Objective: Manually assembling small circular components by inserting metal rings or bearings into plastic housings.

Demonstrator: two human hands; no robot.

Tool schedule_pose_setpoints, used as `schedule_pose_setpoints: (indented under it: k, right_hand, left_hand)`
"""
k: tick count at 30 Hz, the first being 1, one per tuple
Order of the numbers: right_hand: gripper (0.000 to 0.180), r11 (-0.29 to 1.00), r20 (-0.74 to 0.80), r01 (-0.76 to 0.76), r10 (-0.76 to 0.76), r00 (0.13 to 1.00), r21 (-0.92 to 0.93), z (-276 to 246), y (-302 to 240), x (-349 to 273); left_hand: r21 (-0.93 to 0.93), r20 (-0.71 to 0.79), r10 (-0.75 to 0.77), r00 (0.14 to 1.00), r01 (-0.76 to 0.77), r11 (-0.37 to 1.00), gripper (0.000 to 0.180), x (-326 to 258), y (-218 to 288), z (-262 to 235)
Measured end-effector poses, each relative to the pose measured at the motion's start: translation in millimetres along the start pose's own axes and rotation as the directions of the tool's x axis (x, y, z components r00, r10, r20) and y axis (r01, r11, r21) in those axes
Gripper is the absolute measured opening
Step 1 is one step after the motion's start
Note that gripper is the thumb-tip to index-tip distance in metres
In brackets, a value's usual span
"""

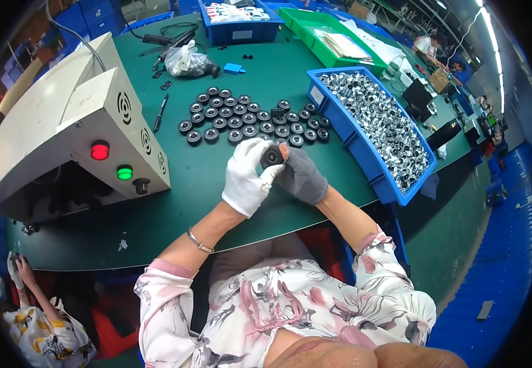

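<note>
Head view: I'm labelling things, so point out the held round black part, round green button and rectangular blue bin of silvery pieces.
Held round black part (272, 157): head view, on its face.
Round green button (125, 172): head view, its cap.
Rectangular blue bin (352, 138): head view, its left wall.

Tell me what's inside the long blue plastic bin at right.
The bin holds heaped small, shiny silver parts; its floor and anything beneath them are hidden.
</note>
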State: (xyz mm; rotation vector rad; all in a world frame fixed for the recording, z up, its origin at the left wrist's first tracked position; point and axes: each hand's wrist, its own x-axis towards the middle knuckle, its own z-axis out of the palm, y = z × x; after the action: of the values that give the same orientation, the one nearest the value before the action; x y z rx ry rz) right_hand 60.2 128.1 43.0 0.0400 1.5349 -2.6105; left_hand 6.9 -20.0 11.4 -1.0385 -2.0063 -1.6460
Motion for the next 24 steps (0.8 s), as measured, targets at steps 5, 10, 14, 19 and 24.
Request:
schedule_pose_setpoints:
  k: [5,10,14,19,24]
  right_hand:
    - [0.046,0.997,0.094,0.039,-0.032,0.995,-0.070,-10.2,2.8,-8.9]
    - [0.044,0.988,0.166,0.109,-0.091,0.982,-0.106,-22.2,17.2,-4.9]
    - [0.050,0.993,0.118,0.058,-0.046,0.992,-0.103,-28.4,26.1,-2.6]
    - [0.043,0.999,0.078,-0.012,0.015,0.997,-0.037,-22.0,19.3,-6.6]
    - [0.037,0.465,0.408,0.606,-0.461,0.788,-0.645,-41.3,33.4,0.8]
  left_hand:
    - [0.009,0.070,0.070,0.995,-0.071,0.997,0.048,-1.6,1.7,-1.4]
    - [0.037,0.056,0.109,0.992,-0.111,0.993,0.048,1.6,12.3,2.5]
    - [0.104,0.068,0.184,0.981,-0.191,0.976,0.051,3.7,7.1,-0.7]
    - [0.058,0.053,0.157,0.986,-0.160,0.985,0.051,2.4,6.1,1.8]
    - [0.034,0.102,0.105,0.989,-0.109,0.993,0.051,3.4,6.5,1.1]
